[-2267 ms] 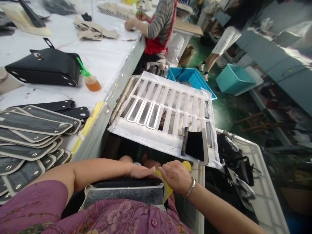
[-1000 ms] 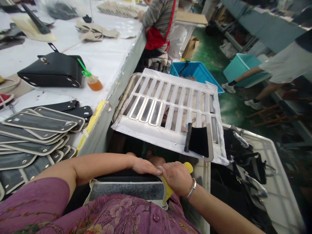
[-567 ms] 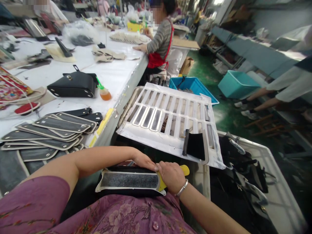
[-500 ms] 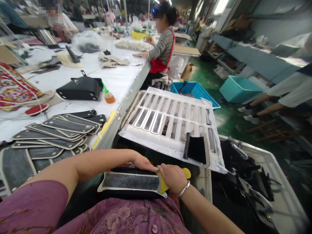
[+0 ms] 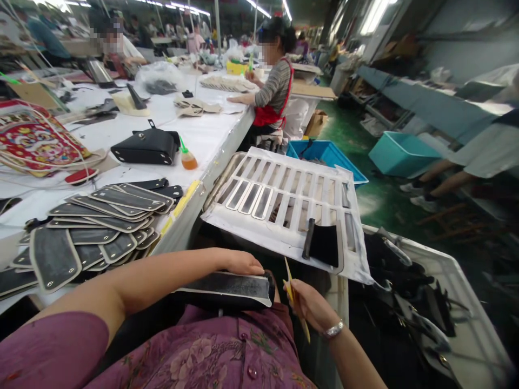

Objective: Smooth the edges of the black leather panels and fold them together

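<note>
On my lap lies a black leather bag body [image 5: 227, 286], with a grey, pale-edged strip along its upper face. My left hand [image 5: 243, 263] grips its far edge near the right end, fingertips partly hidden. To the right of the bag and apart from it, my right hand [image 5: 312, 305] is closed around a flat yellow scraper [image 5: 303, 323], which shows almost edge-on. Left of the bag, a pile of dark pale-edged leather panels [image 5: 117, 200] with metal eyelets lies on the white table [image 5: 203, 143].
A white slotted board [image 5: 259, 237] bears three pale-framed strips [image 5: 245, 199] and a black panel [image 5: 324, 246]. Right of it, a pale bin [image 5: 466, 302] holds black bag pieces. A finished black bag [image 5: 146, 146] stands near a glue bottle [image 5: 188, 159]. A co-worker [image 5: 275, 81] sits beyond.
My right hand has moved right and away from the bag with the yellow scraper, which was pressed against the bag's right end. My left hand stays on the bag. The view has tilted slightly up.
</note>
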